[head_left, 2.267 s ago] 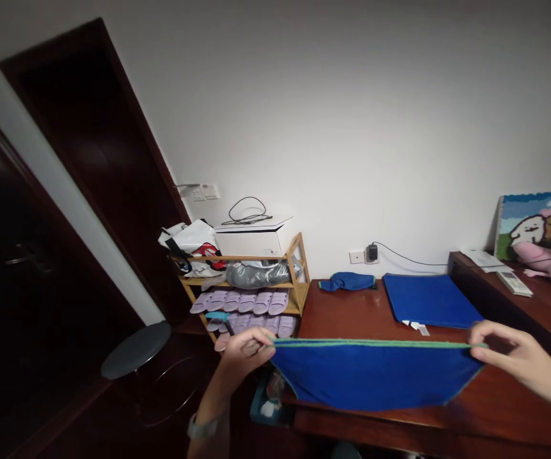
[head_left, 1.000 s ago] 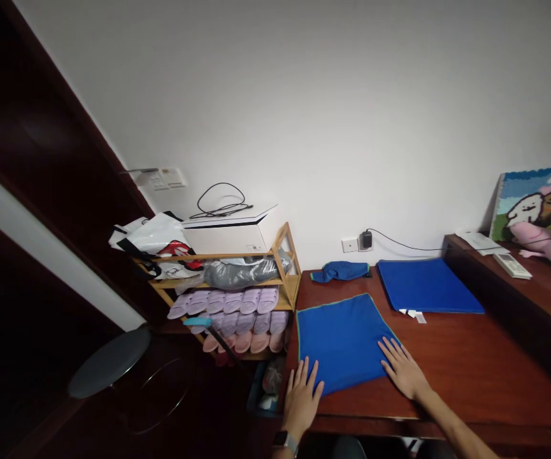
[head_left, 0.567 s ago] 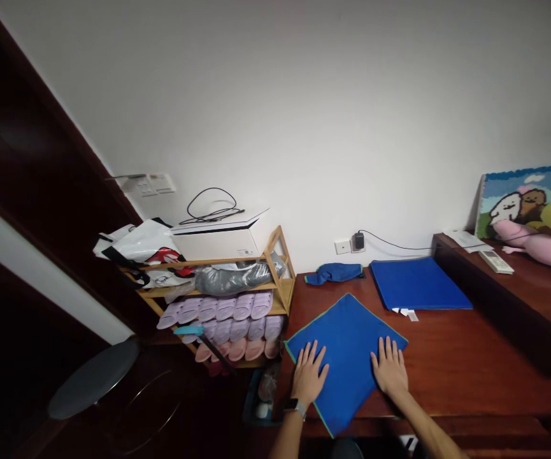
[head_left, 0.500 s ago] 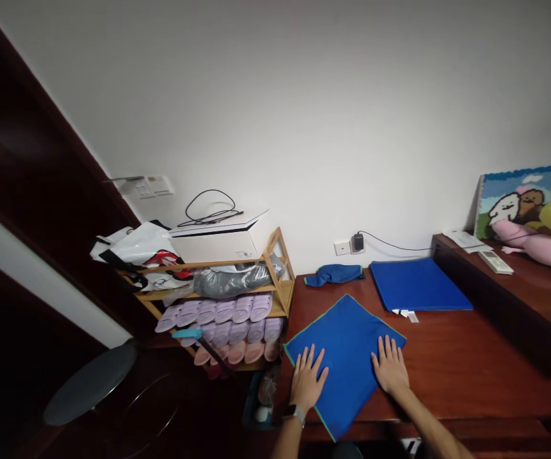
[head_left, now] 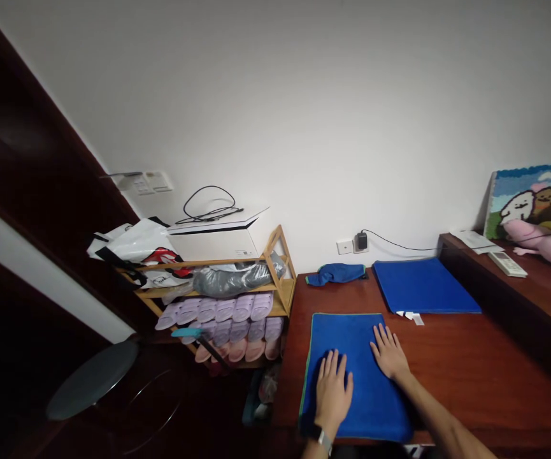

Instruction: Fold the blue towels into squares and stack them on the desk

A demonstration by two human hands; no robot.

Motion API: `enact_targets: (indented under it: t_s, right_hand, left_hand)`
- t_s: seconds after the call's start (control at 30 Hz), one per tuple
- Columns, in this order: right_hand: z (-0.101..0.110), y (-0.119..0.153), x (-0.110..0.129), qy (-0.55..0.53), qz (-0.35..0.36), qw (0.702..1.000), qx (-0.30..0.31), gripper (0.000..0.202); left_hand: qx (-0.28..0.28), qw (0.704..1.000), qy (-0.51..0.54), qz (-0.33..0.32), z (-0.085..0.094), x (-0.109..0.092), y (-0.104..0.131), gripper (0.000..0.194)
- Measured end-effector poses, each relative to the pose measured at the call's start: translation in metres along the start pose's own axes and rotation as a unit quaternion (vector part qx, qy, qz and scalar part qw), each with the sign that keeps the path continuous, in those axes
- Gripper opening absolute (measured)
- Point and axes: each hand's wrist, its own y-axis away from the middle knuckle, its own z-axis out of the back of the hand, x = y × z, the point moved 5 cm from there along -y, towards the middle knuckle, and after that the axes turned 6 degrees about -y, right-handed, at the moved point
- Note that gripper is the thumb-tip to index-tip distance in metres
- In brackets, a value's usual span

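Note:
A blue cloth [head_left: 351,341] with a green edge lies flat on the reddish-brown wooden table [head_left: 466,363], its sides now roughly square to the table. My left hand [head_left: 333,392] rests on its left half, palm down with fingers stretched out. Over the cloth's right edge, my right hand [head_left: 390,352] lies flat, fingers extended. Farther back is a stack of flat blue cloths [head_left: 425,285] with white tags [head_left: 411,316] at its front edge. A crumpled blue cloth [head_left: 336,273] lies by the wall.
A wooden rack [head_left: 282,293] left of the table holds slippers [head_left: 225,309], a white box [head_left: 218,242] and bags. A charger [head_left: 362,240] is plugged into the wall. On the raised surface at right are a remote control [head_left: 508,264] and a pink plush toy [head_left: 547,245]. A round stool [head_left: 92,381] stands at left.
The cloth has turned from a diamond position to a square one under my hands. My left hand has moved right with it; my right hand has shifted slightly up.

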Motion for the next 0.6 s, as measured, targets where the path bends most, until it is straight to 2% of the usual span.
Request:
enact_targets:
  t_s: [0.07,0.17,0.23,0.33,0.5,0.6]
  right_hand:
    - [-0.001,0.002,-0.001,0.005,0.000,1.000,-0.001,0.073]
    - [0.005,-0.004,-0.002,0.012,-0.004,1.000,0.014,0.072]
    - [0.009,-0.011,0.000,0.015,-0.015,0.999,0.029,0.071]
    - [0.013,-0.021,0.003,0.011,-0.041,0.998,0.042,0.068]
    - [0.022,-0.039,0.008,0.023,-0.030,0.999,0.018,0.070]
    - [0.023,-0.049,0.006,0.031,-0.021,0.999,0.022,0.070]
  left_hand:
    - [0.021,0.999,0.005,-0.027,-0.004,0.012,-0.028,0.051]
    - [0.054,0.998,0.007,-0.020,-0.022,0.033,-0.050,0.054]
    - [0.065,0.998,0.007,0.001,-0.034,0.042,-0.054,0.055]
    - [0.074,0.997,0.004,0.027,-0.045,0.043,-0.055,0.056]
    - [0.096,0.995,0.001,0.035,-0.044,0.042,-0.055,0.058]
    - [0.081,0.996,-0.011,0.027,-0.040,0.038,-0.063,0.057]
